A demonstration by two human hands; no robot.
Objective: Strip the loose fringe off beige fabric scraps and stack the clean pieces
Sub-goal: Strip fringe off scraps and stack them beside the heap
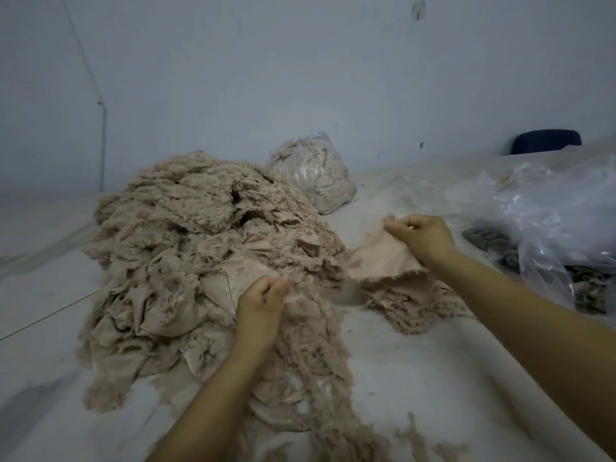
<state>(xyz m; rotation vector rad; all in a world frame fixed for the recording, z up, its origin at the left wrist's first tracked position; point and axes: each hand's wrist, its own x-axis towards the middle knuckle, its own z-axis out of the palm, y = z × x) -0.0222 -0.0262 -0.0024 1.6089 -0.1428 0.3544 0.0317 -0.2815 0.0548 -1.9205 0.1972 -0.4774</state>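
Where blur hides fingertips (283, 283): fringe (300, 305), scrap (380, 258).

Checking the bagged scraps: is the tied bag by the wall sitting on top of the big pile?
No, the tied bag sits on the floor behind the big pile, against the wall.

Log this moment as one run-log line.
left hand: pinches fringe | right hand: holds scrap above stack
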